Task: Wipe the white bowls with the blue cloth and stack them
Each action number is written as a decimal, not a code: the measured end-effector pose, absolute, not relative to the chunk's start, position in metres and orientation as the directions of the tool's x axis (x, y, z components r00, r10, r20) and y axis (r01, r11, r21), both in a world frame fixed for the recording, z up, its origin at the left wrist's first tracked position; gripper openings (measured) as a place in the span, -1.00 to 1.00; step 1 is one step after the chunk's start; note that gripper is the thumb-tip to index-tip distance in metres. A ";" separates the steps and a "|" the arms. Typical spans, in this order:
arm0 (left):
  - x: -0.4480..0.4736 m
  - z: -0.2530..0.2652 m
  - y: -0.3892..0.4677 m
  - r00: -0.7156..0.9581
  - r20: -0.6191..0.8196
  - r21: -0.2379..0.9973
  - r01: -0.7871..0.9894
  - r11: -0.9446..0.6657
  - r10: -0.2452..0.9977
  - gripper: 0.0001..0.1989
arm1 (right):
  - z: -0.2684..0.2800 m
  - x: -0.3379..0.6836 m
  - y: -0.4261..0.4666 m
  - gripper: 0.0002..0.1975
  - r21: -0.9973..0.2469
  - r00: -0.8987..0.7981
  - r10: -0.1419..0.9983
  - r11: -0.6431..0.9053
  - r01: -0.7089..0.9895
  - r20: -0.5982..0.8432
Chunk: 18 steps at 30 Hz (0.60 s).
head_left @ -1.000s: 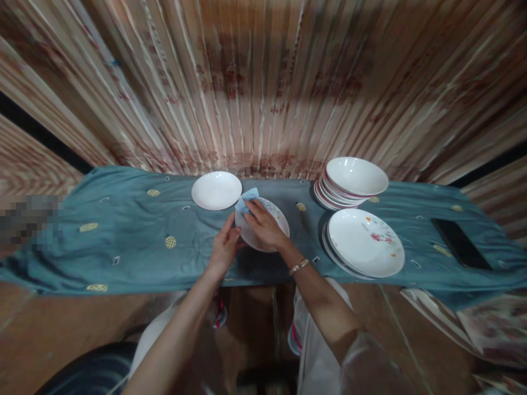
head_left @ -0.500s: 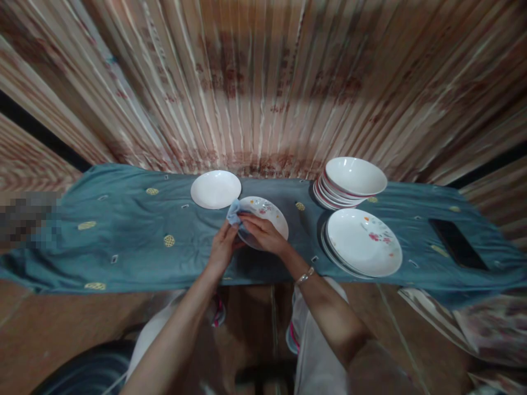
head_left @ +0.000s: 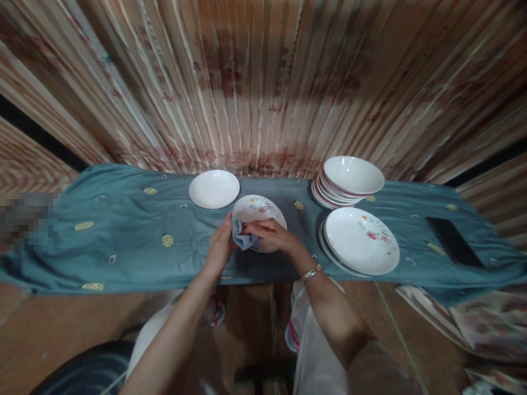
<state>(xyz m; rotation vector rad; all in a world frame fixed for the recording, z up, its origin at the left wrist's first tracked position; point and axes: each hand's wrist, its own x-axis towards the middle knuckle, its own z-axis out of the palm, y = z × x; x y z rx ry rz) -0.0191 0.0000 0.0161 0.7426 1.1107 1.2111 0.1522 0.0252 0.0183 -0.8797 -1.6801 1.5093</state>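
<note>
A white plate with a flower print (head_left: 253, 206) is tilted up a little above the cloth, in front of me. My left hand (head_left: 221, 238) grips its left edge, the fingers partly hidden beneath the rim. Across the plate's face, my right hand (head_left: 269, 235) presses a crumpled blue-grey cloth (head_left: 242, 236) against the lower left part of the inside. The right fingers are closed on this cloth. Just behind the held plate lies a plain white plate (head_left: 214, 189).
On the right stand a stack of white bowls (head_left: 353, 175) and, nearer me, a stack of flowered plates (head_left: 362, 241). A black phone (head_left: 454, 242) lies farther right. Everything rests on a green patterned tablecloth (head_left: 135, 230); a striped curtain (head_left: 255, 99) hangs behind.
My right hand has moved the cloth from the plate's upper left rim down to its lower left inside. My left hand still holds the left edge. The view has shifted slightly.
</note>
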 end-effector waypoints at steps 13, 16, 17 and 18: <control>-0.017 0.017 0.002 -0.011 -0.268 0.922 -0.293 0.253 0.963 -0.28 | 0.017 0.172 0.028 -0.72 -0.991 -0.624 0.777 0.001 0.135 -0.084; -0.016 0.017 0.003 -0.031 -0.271 0.924 -0.289 0.251 0.962 -0.30 | 0.018 0.178 0.028 -0.76 -0.978 -0.619 0.771 -0.021 0.210 -0.149; -0.016 0.017 0.003 -0.036 -0.268 0.926 -0.286 0.247 0.963 -0.30 | 0.018 0.180 0.028 -0.76 -0.972 -0.621 0.766 -0.022 0.233 -0.166; -0.016 0.016 0.004 -0.039 -0.263 0.928 -0.283 0.241 0.964 -0.31 | 0.018 0.182 0.028 -0.76 -0.966 -0.625 0.760 -0.016 0.257 -0.178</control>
